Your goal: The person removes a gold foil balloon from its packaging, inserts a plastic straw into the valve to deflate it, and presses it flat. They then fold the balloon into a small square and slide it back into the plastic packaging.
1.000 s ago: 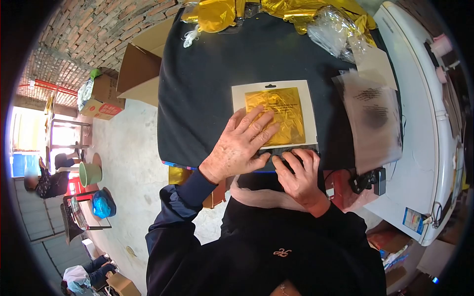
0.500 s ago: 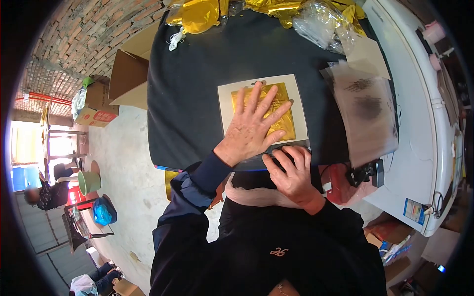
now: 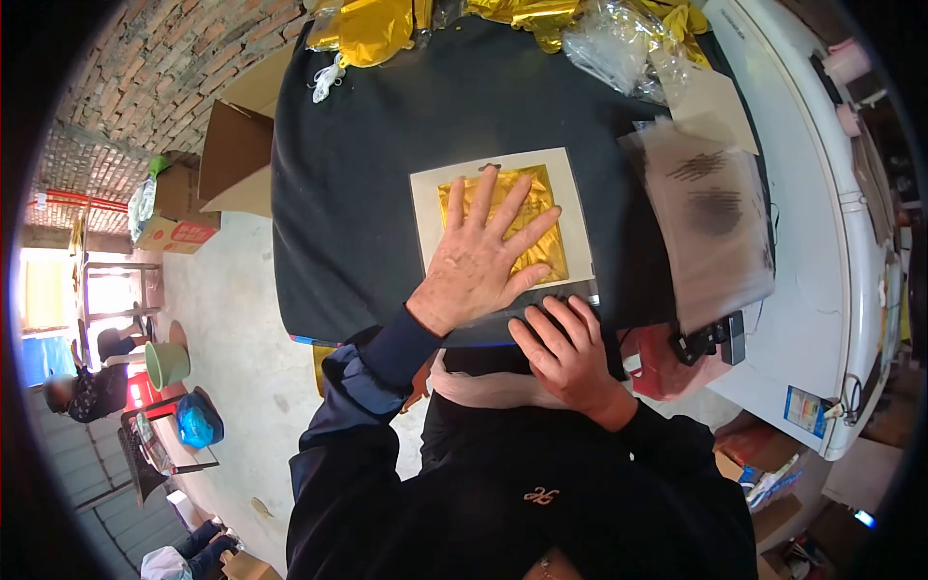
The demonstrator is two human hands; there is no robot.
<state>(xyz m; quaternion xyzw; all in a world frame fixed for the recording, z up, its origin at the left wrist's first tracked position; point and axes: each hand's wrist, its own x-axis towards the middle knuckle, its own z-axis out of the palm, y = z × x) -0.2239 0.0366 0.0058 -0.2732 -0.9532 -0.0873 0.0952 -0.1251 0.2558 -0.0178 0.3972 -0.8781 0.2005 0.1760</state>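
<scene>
My left hand [image 3: 474,256] lies flat with fingers spread over a folded gold foil piece [image 3: 549,253]. Beneath the foil is a white card [image 3: 577,237] with a hanger slot at its top, inside a clear plastic bag. My right hand [image 3: 570,353] is at the table's front edge, below the card's lower right corner. Its fingers are apart and lightly bent, with the fingertips close to the bag's lower edge and nothing visible in them.
A black cloth covers the table [image 3: 338,222]. Clear plastic bags [image 3: 710,213] are stacked at the right, beside a white fridge [image 3: 812,251]. Gold foil balloons [image 3: 377,34], crumpled clear plastic [image 3: 614,53] and white string [image 3: 327,79] lie along the far edge. Two people are at the left.
My right hand's fingers have drawn back slightly from the bag's lower edge and straightened a little. My left hand stays flat on the foil. The whole view has shifted slightly.
</scene>
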